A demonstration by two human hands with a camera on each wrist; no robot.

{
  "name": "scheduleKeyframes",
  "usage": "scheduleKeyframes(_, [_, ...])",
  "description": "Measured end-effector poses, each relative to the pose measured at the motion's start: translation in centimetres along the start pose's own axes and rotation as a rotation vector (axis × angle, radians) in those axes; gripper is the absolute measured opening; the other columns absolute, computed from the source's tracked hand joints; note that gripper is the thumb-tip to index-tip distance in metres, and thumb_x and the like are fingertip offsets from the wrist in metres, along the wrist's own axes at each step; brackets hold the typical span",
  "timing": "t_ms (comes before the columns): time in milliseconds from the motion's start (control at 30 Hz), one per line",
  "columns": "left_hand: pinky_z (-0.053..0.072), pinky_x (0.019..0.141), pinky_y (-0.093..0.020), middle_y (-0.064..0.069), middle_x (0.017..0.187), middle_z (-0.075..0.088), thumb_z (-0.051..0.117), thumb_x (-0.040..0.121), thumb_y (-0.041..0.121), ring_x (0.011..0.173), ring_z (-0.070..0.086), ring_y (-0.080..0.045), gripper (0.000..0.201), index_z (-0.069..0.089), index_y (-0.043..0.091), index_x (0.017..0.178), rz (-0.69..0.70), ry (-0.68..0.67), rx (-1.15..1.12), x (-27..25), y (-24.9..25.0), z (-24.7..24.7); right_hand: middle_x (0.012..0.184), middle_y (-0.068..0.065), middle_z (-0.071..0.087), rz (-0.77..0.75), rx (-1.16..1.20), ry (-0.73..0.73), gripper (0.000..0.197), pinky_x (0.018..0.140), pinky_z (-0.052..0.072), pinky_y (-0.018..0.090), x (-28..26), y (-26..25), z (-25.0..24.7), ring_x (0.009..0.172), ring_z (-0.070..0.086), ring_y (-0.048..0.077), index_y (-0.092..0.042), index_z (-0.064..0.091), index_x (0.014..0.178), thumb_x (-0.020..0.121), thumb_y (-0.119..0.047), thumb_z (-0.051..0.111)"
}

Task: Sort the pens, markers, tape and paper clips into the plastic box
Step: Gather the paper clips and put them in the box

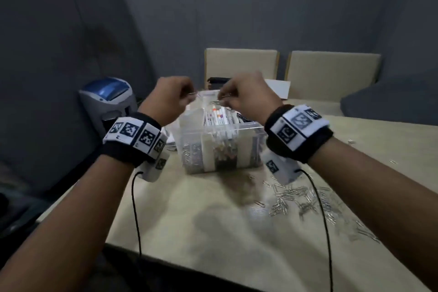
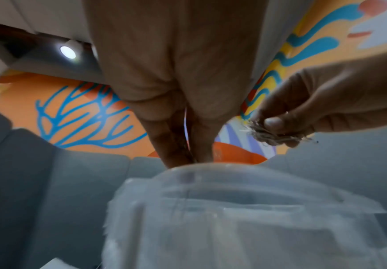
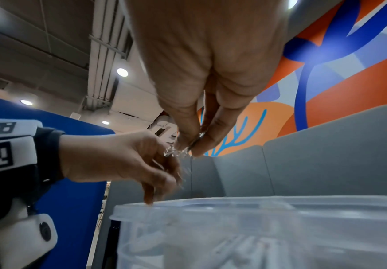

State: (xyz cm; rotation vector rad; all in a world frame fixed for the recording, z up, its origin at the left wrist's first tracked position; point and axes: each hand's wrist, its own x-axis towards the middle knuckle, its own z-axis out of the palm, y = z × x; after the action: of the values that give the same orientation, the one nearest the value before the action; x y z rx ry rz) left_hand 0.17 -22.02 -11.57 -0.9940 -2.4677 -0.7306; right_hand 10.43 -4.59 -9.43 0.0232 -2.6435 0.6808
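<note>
A clear plastic box [image 1: 246, 129] stands mid-table with markers [image 1: 219, 116] upright in its middle part and paper clips [image 1: 192, 156] piled in its front left part. My left hand [image 1: 173, 99] hovers over the box's left side, its fingertips [image 2: 183, 152] pinching a paper clip [image 1: 193, 93]. My right hand [image 1: 246, 99] hangs beside it and pinches a small clump of paper clips [image 2: 273, 134] over the box [image 3: 210, 205]. Several loose paper clips [image 1: 308, 201] lie scattered on the table to the right of the box.
A grey and blue machine [image 1: 109, 99] sits at the table's left edge. Two beige chair backs [image 1: 240, 64] [image 1: 331, 66] stand behind the table, with white paper [image 1: 279, 87] and a black object [image 1: 216, 80] behind the box. Grey partition walls surround the table.
</note>
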Motion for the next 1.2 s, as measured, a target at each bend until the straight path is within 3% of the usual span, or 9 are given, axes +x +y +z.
scheduleKeyframes(167, [0.056, 0.065, -0.022, 0.002, 0.071, 0.071, 0.072, 0.084, 0.017, 0.062, 0.069, -0.006, 0.004, 0.071, 0.014, 0.082, -0.13, -0.283, 0.008, -0.4, -2.5, 0.0, 0.095, 0.002, 0.072, -0.011, -0.052, -0.047, 0.013, 0.084, 0.055, 0.028, 4.2, -2.9, 4.8, 0.089, 0.068, 0.017, -0.017, 0.077, 0.094, 0.083, -0.021, 0.074])
scheduleKeyframes(400, [0.061, 0.064, -0.037, -0.005, 0.083, 0.071, 0.056, 0.081, -0.012, 0.079, 0.072, -0.015, 0.026, 0.069, 0.01, 0.085, -0.234, -0.143, -0.168, -0.2, -2.9, -1.2, 0.115, 0.011, 0.064, 0.07, -0.05, -0.106, 0.023, 0.088, 0.053, 0.035, 5.1, -2.2, 7.8, 0.105, 0.061, 0.026, -0.016, 0.072, 0.107, 0.092, -0.029, 0.06])
scheduleKeyframes(500, [0.06, 0.06, -0.031, 0.002, 0.082, 0.07, 0.059, 0.082, -0.003, 0.075, 0.071, -0.014, 0.023, 0.069, 0.017, 0.086, -0.126, -0.113, -0.165, -0.9, -1.1, -1.1, 0.107, 0.005, 0.069, 0.048, 0.055, -0.014, 0.022, 0.085, 0.055, 0.034, 2.6, -0.9, 5.3, 0.092, 0.065, 0.019, -0.019, 0.074, 0.105, 0.094, -0.024, 0.056])
scheduleKeyframes(633, [0.043, 0.059, -0.006, 0.006, 0.085, 0.069, 0.064, 0.083, 0.002, 0.073, 0.063, -0.002, 0.017, 0.069, 0.018, 0.087, 0.195, -0.052, -0.212, -2.8, 4.1, 0.1, 0.094, -0.004, 0.071, -0.01, 0.051, 0.067, 0.019, 0.08, 0.051, 0.022, -4.2, 3.5, -0.2, 0.083, 0.063, 0.008, -0.017, 0.074, 0.105, 0.092, -0.022, 0.061])
scheduleKeyframes(733, [0.039, 0.061, -0.003, 0.009, 0.085, 0.066, 0.065, 0.082, 0.003, 0.072, 0.061, 0.001, 0.014, 0.07, 0.015, 0.088, 0.347, -0.129, -0.295, -3.7, 7.0, 2.9, 0.086, -0.004, 0.072, 0.112, -0.065, 0.026, 0.013, 0.076, 0.053, 0.024, -9.9, 10.1, -3.4, 0.078, 0.065, 0.011, -0.017, 0.075, 0.096, 0.087, -0.022, 0.067])
scheduleKeyframes(867, [0.051, 0.074, -0.022, 0.007, 0.094, 0.064, 0.063, 0.085, 0.011, 0.081, 0.06, -0.004, 0.019, 0.068, 0.019, 0.102, 0.397, -0.441, -0.316, -3.6, 9.2, 9.7, 0.102, 0.002, 0.07, 0.483, -0.275, -0.172, 0.022, 0.082, 0.048, 0.028, -16.1, 21.3, -6.3, 0.091, 0.062, 0.016, -0.02, 0.069, 0.108, 0.088, -0.027, 0.066])
scheduleKeyframes(967, [0.043, 0.1, -0.03, -0.001, 0.129, 0.054, 0.06, 0.092, 0.033, 0.111, 0.054, -0.013, 0.04, 0.053, 0.022, 0.13, 0.346, -0.725, -0.136, -3.8, 10.6, 15.5, 0.126, 0.009, 0.059, 0.701, -0.383, -0.264, 0.038, 0.093, 0.042, 0.031, -19.5, 28.3, -7.6, 0.113, 0.055, 0.025, -0.022, 0.058, 0.126, 0.089, -0.03, 0.063])
scheduleKeyframes(1067, [0.032, 0.114, -0.041, -0.005, 0.156, 0.024, 0.055, 0.093, 0.045, 0.138, 0.036, -0.025, 0.061, 0.033, 0.025, 0.145, 0.288, -0.822, -0.065, -4.1, 11.4, 19.6, 0.139, 0.012, 0.049, 0.746, -0.446, -0.291, 0.049, 0.104, 0.036, 0.035, -21.1, 32.6, -7.6, 0.127, 0.047, 0.029, -0.021, 0.048, 0.135, 0.091, -0.04, 0.055])
scheduleKeyframes(1200, [0.018, 0.118, -0.049, -0.01, 0.161, -0.001, 0.043, 0.095, 0.054, 0.148, 0.007, -0.029, 0.072, 0.012, 0.023, 0.153, 0.233, -0.854, 0.019, -4.4, 12.6, 21.8, 0.158, 0.008, 0.024, 0.728, -0.38, -0.34, 0.063, 0.118, 0.018, 0.036, -19.9, 34.5, -6.1, 0.146, 0.02, 0.022, -0.017, 0.029, 0.149, 0.096, -0.046, 0.047])
